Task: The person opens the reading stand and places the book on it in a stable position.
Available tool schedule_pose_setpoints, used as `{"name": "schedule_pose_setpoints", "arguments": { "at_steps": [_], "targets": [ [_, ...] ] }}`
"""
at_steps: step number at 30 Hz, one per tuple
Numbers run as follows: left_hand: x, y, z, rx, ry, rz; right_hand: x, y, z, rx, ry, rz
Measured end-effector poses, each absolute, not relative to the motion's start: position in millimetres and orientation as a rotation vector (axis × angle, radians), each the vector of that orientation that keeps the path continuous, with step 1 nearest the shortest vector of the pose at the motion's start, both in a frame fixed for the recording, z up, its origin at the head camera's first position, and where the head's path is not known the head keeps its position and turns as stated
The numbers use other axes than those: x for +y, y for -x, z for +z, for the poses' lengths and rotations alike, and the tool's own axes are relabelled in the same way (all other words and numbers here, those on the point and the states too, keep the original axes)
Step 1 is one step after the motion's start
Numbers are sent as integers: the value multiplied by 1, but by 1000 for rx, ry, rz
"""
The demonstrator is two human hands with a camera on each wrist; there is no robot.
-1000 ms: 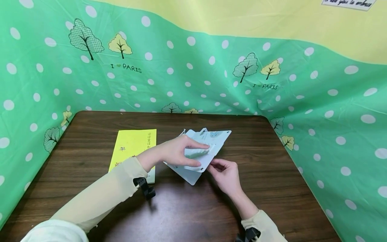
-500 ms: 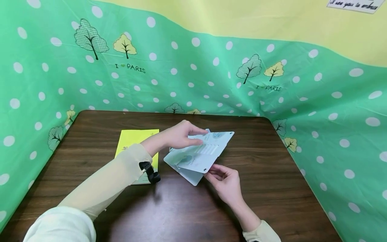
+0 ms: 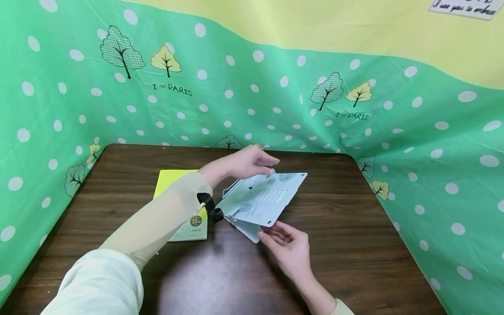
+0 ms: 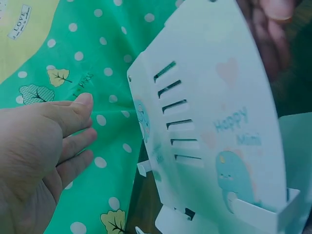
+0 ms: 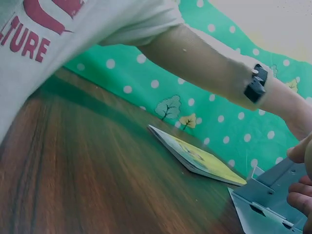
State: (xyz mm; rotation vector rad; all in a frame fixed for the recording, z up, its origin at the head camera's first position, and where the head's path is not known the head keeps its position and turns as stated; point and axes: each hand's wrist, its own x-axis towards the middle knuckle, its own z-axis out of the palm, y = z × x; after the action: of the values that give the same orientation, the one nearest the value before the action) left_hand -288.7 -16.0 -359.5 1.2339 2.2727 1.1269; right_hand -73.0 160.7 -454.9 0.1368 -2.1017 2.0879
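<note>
At the left, on the dark wooden table [image 3: 346,249], a yellow-covered book [image 3: 173,178] lies flat. In the head view, the left sleeve [image 3: 157,218] passes over a part of it; neither hand touches it.

Next comes the left hand [image 3: 252,162], with a black wristband [image 3: 212,210] behind it. It is above the far edge of the work, with the fingers loosely bent. The left wrist view shows a clear gap between this hand and the panel, so it holds nothing.

In the middle, just to the right of the book, is the light-blue folding book stand [image 3: 265,199]. Its base plate [image 3: 249,230] seems to rest on the table, and the printed panel is tilted above it. On this panel one can see a row of slots [image 4: 179,123] and a dinosaur print [image 4: 233,173].

Farther right, the right hand [image 3: 291,251] is at the near corner of the stand. The fingers are curled beneath the panel and the thumb is at the edge of the base plate, so it seems to grip the stand; which plate is pinched, I cannot tell.

In my judgement, the step in hand is to adjust the panel's angle. The next move probably calls for a steady right grip, while the left hand takes the panel's far edge.
</note>
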Motion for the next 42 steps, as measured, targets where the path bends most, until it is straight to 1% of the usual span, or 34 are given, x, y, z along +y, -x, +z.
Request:
{"name": "schedule_pose_setpoints", "arguments": {
  "at_steps": [12, 18, 28, 34, 42],
  "targets": [
    [2, 307, -353, 2250, -1233, 1081, 147, 66, -451, -1976, 23, 2078],
    [15, 315, -361, 2272, -1240, 1027, 142, 67, -449, -1950, 113, 2026],
    [37, 325, -379, 2223, -1233, 1039, 134, 68, -452, -1862, 136, 1974],
    [44, 329, -387, 2226, -1233, 1009, 128, 67, -454, -1784, 102, 1938],
    [57, 330, -393, 2236, -1318, 920, 125, 66, -456, -1751, 74, 1890]
  ]
}}
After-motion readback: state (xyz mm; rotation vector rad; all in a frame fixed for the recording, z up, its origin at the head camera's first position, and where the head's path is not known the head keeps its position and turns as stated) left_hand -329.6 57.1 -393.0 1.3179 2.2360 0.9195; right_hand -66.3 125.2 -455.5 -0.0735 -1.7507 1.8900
